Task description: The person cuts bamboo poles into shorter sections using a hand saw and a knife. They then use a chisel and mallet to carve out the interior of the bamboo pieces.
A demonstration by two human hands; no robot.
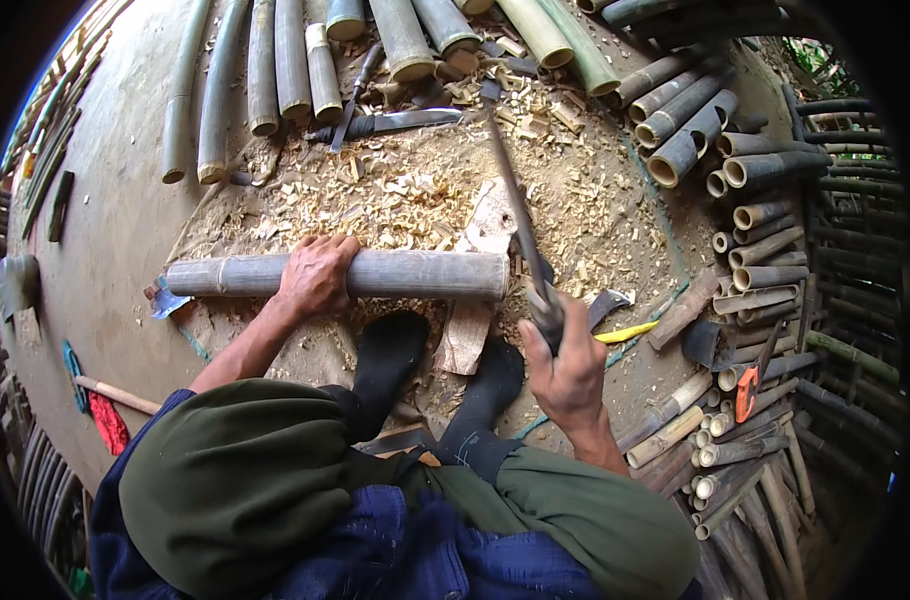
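A: What carries the things?
B: A bare earthen floor (125, 200), strewn with pale wood shavings (415, 195).

A: What lies directly on it?
B: A grey bamboo pole section (415, 274) lying crosswise, a row of green bamboo lengths (265, 70) at the top, stacked cut bamboo tubes (755, 250) on the right, and a long dark knife (395, 122).

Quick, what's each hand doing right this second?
Left hand: pressed palm-down on the grey bamboo pole, fingers curled over it.
Right hand: closed around the handle of a long blade raised over the pole's end.
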